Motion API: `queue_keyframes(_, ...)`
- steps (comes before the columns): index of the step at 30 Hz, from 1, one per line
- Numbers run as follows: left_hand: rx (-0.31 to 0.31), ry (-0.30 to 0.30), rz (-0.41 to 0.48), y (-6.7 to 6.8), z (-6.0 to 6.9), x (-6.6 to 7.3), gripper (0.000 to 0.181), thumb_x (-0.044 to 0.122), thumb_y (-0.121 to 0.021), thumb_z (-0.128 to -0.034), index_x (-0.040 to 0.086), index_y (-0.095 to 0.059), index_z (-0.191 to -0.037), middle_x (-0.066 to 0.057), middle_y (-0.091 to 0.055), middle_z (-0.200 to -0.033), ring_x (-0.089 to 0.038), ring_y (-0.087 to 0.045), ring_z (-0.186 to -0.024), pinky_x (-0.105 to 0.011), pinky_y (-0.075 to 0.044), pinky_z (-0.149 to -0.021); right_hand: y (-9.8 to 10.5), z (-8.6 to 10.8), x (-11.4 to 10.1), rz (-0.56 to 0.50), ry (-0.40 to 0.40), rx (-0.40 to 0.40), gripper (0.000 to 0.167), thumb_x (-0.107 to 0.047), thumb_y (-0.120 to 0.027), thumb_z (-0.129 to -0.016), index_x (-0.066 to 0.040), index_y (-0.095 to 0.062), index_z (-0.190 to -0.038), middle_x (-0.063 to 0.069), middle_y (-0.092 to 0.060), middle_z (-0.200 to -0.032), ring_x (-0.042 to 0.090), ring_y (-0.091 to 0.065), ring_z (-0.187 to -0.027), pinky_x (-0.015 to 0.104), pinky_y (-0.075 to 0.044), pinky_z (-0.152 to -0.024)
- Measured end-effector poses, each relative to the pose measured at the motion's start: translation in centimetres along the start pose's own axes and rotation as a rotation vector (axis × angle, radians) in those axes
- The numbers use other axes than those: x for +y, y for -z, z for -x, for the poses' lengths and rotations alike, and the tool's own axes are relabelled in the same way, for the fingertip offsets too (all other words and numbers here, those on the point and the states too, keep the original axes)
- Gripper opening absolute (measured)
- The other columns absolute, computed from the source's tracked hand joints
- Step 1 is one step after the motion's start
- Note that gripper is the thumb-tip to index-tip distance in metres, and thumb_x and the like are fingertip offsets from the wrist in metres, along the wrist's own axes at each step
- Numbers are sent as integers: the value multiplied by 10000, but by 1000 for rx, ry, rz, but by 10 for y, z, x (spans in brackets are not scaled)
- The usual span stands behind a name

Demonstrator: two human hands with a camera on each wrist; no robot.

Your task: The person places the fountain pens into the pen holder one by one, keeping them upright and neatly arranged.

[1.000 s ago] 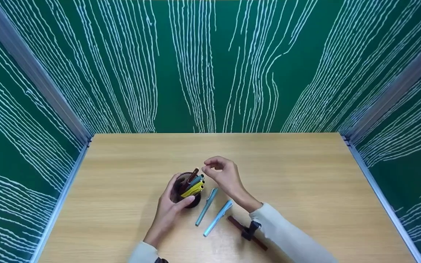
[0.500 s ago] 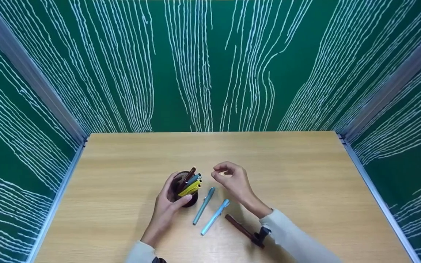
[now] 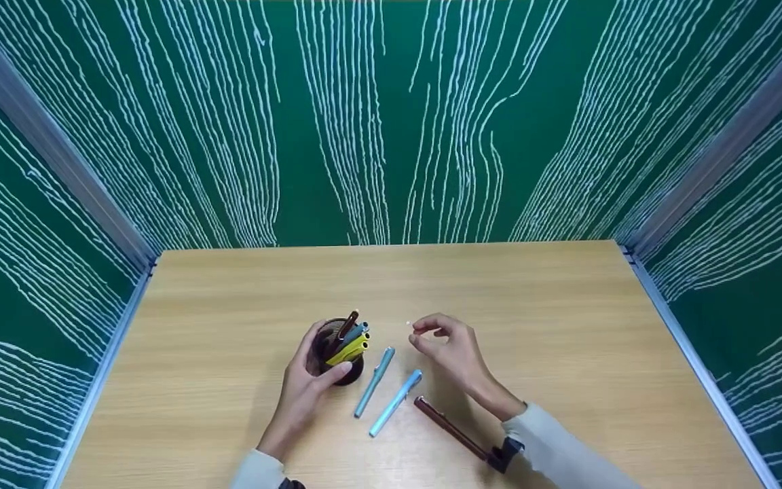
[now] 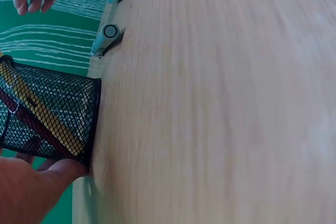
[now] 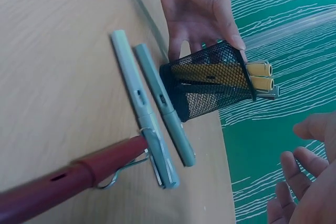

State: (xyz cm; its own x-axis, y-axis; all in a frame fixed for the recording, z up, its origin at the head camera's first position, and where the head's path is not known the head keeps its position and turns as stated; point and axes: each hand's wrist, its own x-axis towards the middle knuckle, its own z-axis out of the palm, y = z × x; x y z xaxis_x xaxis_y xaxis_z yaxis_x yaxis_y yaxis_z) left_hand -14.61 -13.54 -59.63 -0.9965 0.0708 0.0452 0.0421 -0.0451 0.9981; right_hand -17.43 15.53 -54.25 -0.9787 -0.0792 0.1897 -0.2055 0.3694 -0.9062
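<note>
Gripping the round black wire-mesh cup (image 5: 207,98) is the left hand (image 3: 304,388), the loosely bent right hand (image 3: 457,350) seemingly empty to the cup's right, and work looks partway: four slim coloured pens (image 3: 351,350) inside, a teal pen (image 3: 374,382), a light-blue pen (image 3: 396,403) and a maroon pen (image 3: 451,426) remaining on that side.

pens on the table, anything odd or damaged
No damage shows. A teal pen, light blue pen and dark red pen lie loose, seemingly out of place: the other pens lean in the mesh cup.
</note>
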Motion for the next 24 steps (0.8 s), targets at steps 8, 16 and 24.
queue_keyframes(8,1,5,1,0,0,1,944,124,-894,-926,183,-382,-1717,-114,-474,-1701,-291,-433,-1584,-357,-313,-1311,6,17,5,53,2,-17,146,-70,-860,-931,-152,-819,-1044,-65,-781,-1014,224,-675,-1070,431,-535,-973)
queue_keyframes(16,5,7,-7,0,-1,-1,963,134,-902,-923,151,-366,-1723,-101,-476,-1702,-284,-427,-1590,-309,-310,-1301,12,34,12,67,-1,-38,156,-85,-867,-940,-158,-817,-1068,-86,-771,-1032,225,-658,-1090,544,-535,-1013)
queue_keyframes(24,7,7,11,-1,-1,-1,960,114,-899,-919,154,-372,-1720,-121,-455,-1713,-305,-414,-1596,-356,-300,-1314,16,51,21,77,-17,-61,138,-117,-874,-947,-144,-811,-1066,-84,-760,-1039,237,-657,-1105,510,-537,-1026)
